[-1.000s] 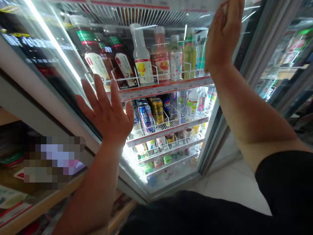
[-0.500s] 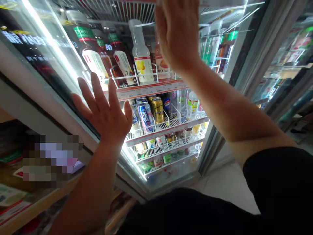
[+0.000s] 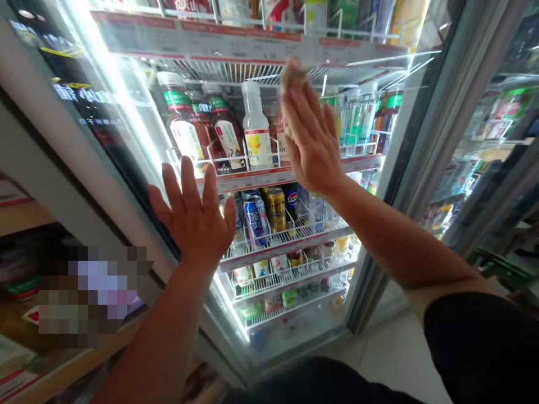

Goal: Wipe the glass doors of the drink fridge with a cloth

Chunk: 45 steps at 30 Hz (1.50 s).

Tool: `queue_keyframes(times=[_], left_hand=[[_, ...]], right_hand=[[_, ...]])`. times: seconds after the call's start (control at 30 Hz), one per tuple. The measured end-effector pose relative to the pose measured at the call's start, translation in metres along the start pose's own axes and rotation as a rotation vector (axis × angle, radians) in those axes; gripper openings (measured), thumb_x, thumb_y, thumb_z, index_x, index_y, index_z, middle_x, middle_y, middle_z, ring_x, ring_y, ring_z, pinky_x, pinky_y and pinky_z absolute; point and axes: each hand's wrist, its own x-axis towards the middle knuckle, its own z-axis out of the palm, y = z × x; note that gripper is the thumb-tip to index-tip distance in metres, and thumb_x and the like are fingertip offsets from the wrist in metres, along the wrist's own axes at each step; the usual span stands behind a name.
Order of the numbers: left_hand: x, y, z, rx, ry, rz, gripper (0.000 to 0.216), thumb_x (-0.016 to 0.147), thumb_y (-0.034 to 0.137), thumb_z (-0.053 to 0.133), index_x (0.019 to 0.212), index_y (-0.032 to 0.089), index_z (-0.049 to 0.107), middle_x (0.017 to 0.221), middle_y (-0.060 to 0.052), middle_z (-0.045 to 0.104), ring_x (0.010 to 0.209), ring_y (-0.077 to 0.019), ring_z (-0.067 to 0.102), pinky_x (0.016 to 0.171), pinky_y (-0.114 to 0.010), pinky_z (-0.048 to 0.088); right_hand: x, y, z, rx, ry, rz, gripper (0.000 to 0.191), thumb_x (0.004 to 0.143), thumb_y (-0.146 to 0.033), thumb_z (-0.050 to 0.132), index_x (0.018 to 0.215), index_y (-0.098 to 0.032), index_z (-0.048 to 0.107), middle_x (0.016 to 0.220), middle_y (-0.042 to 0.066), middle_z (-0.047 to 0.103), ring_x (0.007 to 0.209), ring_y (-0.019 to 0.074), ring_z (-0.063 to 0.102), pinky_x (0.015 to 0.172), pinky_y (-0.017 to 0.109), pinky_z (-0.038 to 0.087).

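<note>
Left hand [image 3: 200, 227] low, fingers spread and released, palm toward the glass door [image 3: 269, 185]. Right hand [image 3: 315, 154] higher at the door, fingers extended, close together; pale item [image 3: 291, 70] by their tips, blurred, cannot tell if gripped. Behind glass: bottles [image 3: 257, 147] on one shelf [image 3: 252, 180], cans [image 3: 255, 219] below.

A black top [image 3: 320, 384] is showing below the left hand [image 3: 200, 230] and right hand [image 3: 314, 148], its plain short sleeve [image 3: 480, 342] ending near the right elbow [image 3: 421, 276], leaving the forearm [image 3: 370, 227] bare.
</note>
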Motion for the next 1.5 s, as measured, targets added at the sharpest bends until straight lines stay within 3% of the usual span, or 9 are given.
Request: queue_keyframes(times=[0.1,0.27,0.47,0.63,0.73,0.9,1.1,1.27,1.5], left_hand=[[-0.001,-0.004,0.003,0.0,0.016,0.024,0.071,0.103,0.046,0.055,0.168,0.031,0.032,0.176,-0.002,0.017,0.164,-0.0344,0.005,0.134,-0.065,-0.002],[-0.001,-0.003,0.005,-0.055,0.036,0.017,0.07,0.103,0.045,0.057,0.167,0.033,0.033,0.176,-0.001,0.018,0.164,-0.0345,0.005,0.134,-0.065,-0.004],[-0.001,-0.001,0.003,-0.088,0.01,0.007,0.07,0.104,0.045,0.055,0.168,0.035,0.029,0.176,0.001,0.015,0.164,-0.0345,0.002,0.134,-0.066,-0.008],[-0.001,-0.002,0.004,-0.044,0.037,0.04,0.072,0.104,0.044,0.057,0.169,0.032,0.028,0.176,-0.004,0.017,0.164,-0.0355,0.004,0.133,-0.068,-0.004],[-0.001,-0.003,0.005,-0.031,0.052,0.046,0.073,0.103,0.045,0.058,0.169,0.032,0.029,0.175,-0.006,0.021,0.164,-0.0349,0.007,0.133,-0.068,-0.001],[-0.001,-0.004,0.005,0.066,0.077,0.111,0.079,0.103,0.042,0.058,0.171,0.032,0.02,0.175,-0.006,0.018,0.165,-0.031,0.007,0.134,-0.063,0.005],[-0.002,-0.006,0.008,0.048,0.087,0.103,0.076,0.104,0.044,0.057,0.17,0.032,0.022,0.175,-0.006,0.02,0.164,-0.033,0.009,0.133,-0.065,0.005],[0.0,-0.004,0.002,0.046,0.101,0.093,0.073,0.106,0.044,0.052,0.17,0.028,0.022,0.173,-0.012,0.027,0.164,-0.035,0.015,0.132,-0.065,0.009],[0.031,0.062,-0.007,-0.453,0.058,0.214,0.075,0.109,0.065,0.019,0.171,0.029,-0.005,0.179,-0.004,0.002,0.165,-0.027,0.005,0.135,-0.05,0.021]], right_hand=[[-0.012,0.029,-0.005,0.015,0.014,-0.006,0.055,0.108,-0.04,0.03,0.161,-0.031,0.043,0.169,-0.003,0.042,0.164,0.0204,0.023,0.135,0.056,0.02],[0.01,0.097,-0.002,0.046,0.387,0.388,0.08,0.101,-0.052,0.028,0.156,0.005,0.043,0.166,0.024,0.041,0.161,0.0291,0.029,0.131,0.055,0.027],[0.035,0.019,-0.013,-0.008,0.018,-0.129,0.058,0.107,-0.033,0.033,0.162,-0.019,0.04,0.172,0.003,0.038,0.163,0.0144,0.025,0.135,0.041,0.02],[0.113,0.012,-0.033,-0.035,0.129,0.344,0.062,0.105,-0.028,0.027,0.161,-0.005,0.038,0.168,0.008,0.043,0.164,0.0206,0.019,0.129,0.04,0.024],[0.127,-0.008,-0.025,-0.039,0.198,0.228,0.062,0.101,-0.027,0.024,0.151,-0.008,0.055,0.153,0.004,0.061,0.16,0.0254,0.029,0.127,0.042,0.024],[0.108,-0.049,-0.018,-0.036,-0.002,-0.465,0.059,0.107,-0.027,0.028,0.164,-0.018,0.037,0.172,0.0,0.038,0.161,0.0185,0.032,0.134,0.042,0.023],[0.106,-0.023,-0.021,-0.037,0.102,0.216,0.06,0.107,-0.027,0.025,0.163,-0.012,0.037,0.172,0.004,0.037,0.164,0.0171,0.021,0.134,0.037,0.017],[0.031,-0.051,0.002,0.094,-0.118,-0.276,0.062,0.102,-0.024,0.031,0.163,-0.026,0.041,0.17,-0.003,0.041,0.163,0.0195,0.026,0.136,0.049,0.018],[-0.022,-0.087,0.027,0.256,-0.013,0.143,0.075,0.104,-0.033,0.029,0.172,-0.025,-0.001,0.176,0.003,0.028,0.166,0.02,0.014,0.137,0.053,0.018]])
